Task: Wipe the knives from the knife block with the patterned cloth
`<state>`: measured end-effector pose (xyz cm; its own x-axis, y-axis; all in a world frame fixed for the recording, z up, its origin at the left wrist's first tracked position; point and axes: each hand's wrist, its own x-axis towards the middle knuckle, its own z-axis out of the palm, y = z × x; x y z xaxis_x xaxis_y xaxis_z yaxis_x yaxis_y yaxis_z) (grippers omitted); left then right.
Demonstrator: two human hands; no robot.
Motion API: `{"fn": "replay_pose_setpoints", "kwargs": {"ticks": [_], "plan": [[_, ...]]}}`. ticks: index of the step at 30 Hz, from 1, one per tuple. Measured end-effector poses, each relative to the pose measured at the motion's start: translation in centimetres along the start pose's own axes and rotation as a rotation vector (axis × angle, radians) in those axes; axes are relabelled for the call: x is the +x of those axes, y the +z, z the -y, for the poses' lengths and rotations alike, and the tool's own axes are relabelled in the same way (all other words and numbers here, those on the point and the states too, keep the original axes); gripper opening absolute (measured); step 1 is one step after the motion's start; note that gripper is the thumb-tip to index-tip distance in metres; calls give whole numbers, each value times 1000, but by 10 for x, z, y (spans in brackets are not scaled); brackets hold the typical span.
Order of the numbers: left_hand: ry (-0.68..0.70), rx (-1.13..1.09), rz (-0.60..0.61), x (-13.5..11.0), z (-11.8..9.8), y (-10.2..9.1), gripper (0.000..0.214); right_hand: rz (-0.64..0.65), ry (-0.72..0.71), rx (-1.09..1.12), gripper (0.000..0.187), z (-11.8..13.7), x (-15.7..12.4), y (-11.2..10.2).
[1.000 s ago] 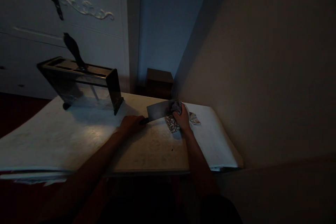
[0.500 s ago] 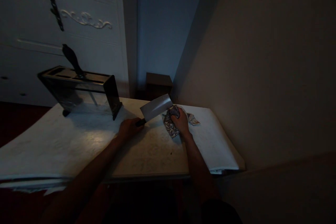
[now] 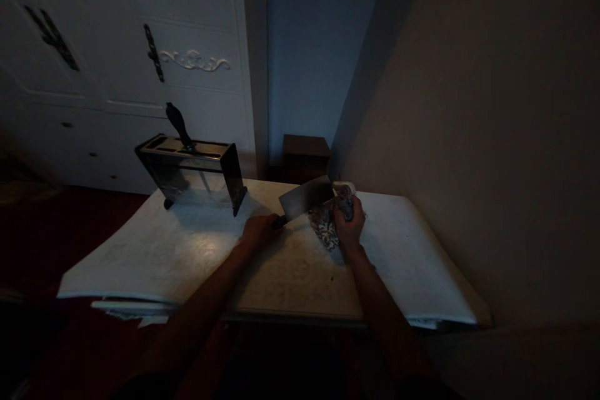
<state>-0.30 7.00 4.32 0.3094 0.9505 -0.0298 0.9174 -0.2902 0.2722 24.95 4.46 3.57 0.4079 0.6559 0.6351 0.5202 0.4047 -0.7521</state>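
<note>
My left hand [image 3: 260, 231] is closed round the black handle of a cleaver [image 3: 305, 196], whose broad blade points up and to the right above the table. A patterned cloth [image 3: 324, 227] is bunched in my right hand [image 3: 350, 222], with its loose end hanging down to the left. The cloth is by the far end of the blade; whether it touches the steel I cannot tell. To the left stands a knife block [image 3: 197, 182] with clear sides and a black-handled knife [image 3: 178, 124] upright in its top.
Both arms reach over a pale covered table [image 3: 290, 287]. A white cabinet [image 3: 201, 112] with dark handles rises behind the knife block. A brown box [image 3: 306, 153] stands beyond the far edge, and a wall [image 3: 469, 169] closes the right side. The room is dim.
The view has swung left, so everything sits further right. My right hand with the cloth has moved a little away from the blade's tip, and the blade now looks darker.
</note>
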Motion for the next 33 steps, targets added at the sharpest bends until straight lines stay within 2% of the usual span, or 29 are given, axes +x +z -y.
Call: {"fn": "replay_pose_setpoints", "kwargs": {"ticks": [3, 6, 9, 12, 16, 24, 29, 33], "plan": [[39, 40, 3, -1, -1, 0, 34, 74, -248, -145, 49, -2, -12, 13], [73, 85, 2, -2, -3, 0, 34, 240, -451, -245, 47, 6, -20, 26], [121, 110, -1, -2, -5, 1, 33, 360, -544, -323, 45, 19, -22, 38], [162, 108, -14, -3, -7, 2, 33, 445, -568, -384, 47, 29, -22, 44], [173, 111, -15, -4, -8, 1, 32, 501, -532, -426, 48, 31, -19, 45], [171, 143, -4, -7, -7, -9, 33, 212, -373, -394, 47, 11, -1, 26], [177, 118, -61, -8, -3, -8, 31, 136, -239, -368, 54, -1, 7, 15], [193, 89, -110, -7, 3, -4, 32, 78, -40, -221, 50, 2, 10, 9]]}}
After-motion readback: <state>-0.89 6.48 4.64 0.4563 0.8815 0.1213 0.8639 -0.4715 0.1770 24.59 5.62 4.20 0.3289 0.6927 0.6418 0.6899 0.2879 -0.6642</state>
